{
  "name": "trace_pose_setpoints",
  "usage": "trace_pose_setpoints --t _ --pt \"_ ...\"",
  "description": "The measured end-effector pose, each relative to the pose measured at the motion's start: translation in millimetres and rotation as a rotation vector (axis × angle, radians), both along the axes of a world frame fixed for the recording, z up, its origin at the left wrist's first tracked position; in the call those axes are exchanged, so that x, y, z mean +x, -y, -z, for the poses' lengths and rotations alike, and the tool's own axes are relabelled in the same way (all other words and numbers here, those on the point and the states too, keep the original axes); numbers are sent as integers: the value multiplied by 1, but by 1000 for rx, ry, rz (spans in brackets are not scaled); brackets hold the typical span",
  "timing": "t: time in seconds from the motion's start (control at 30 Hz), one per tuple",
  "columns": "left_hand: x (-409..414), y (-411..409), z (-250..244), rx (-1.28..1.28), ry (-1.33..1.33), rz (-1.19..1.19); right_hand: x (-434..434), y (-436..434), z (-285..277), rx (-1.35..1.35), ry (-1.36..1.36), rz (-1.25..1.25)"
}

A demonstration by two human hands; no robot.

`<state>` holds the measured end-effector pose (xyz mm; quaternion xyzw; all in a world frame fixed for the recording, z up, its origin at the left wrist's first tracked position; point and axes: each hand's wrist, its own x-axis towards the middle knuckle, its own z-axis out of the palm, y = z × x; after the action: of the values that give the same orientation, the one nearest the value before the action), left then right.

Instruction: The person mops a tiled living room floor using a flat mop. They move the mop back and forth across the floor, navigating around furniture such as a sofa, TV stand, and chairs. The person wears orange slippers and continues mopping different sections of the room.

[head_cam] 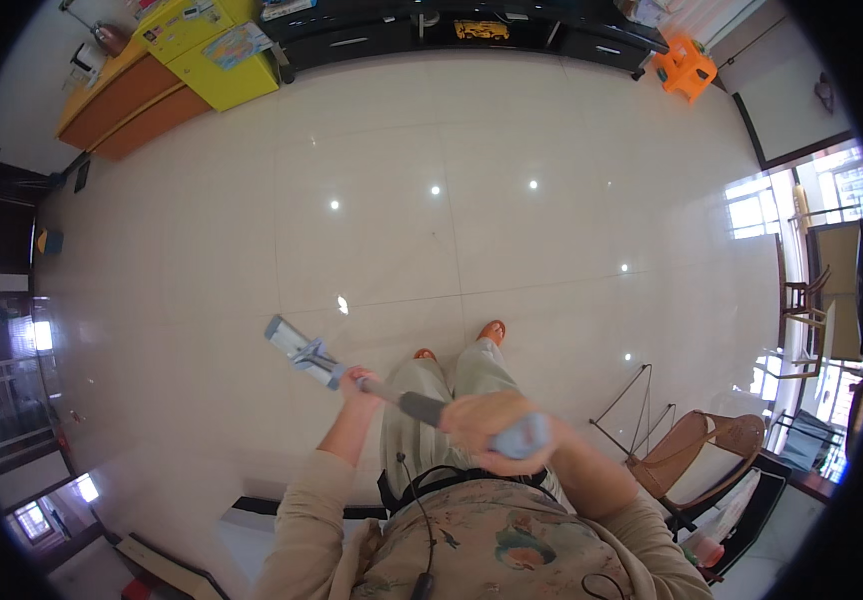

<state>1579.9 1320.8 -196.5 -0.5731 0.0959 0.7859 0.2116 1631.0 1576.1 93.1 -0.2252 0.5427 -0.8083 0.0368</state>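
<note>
A flat mop (383, 391) slants across the front of my legs, held in both hands. Its rectangular head (288, 340), pale with grey-blue ends and a clip, points away to the left over the tiled floor. My left hand (359, 382) is closed around the pole just behind the head. Around the upper pole, past the dark grip sleeve (422, 409), my right hand (488, 427) is wrapped. The grey-blue end cap (523, 436) sticks up from that hand, slightly blurred. Whether the head touches the floor I cannot tell.
Glossy pale floor tiles (371, 247) lie ahead. At the far side stand a black TV cabinet (356, 41), a yellow-green refrigerator (233, 79) and an orange plastic stool (686, 69). A brown chair (675, 454) with thin metal legs is close on my right. Orange slippers (492, 331) are on my feet.
</note>
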Motion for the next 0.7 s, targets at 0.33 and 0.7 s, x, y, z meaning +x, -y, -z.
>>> trace_pose_setpoints --t 0.33,0.7 --pt "-32 -76 46 -329 108 523 13 -94 5 208 173 93" --pt "15 -453 -64 162 93 649 87 -250 -105 418 -76 722"
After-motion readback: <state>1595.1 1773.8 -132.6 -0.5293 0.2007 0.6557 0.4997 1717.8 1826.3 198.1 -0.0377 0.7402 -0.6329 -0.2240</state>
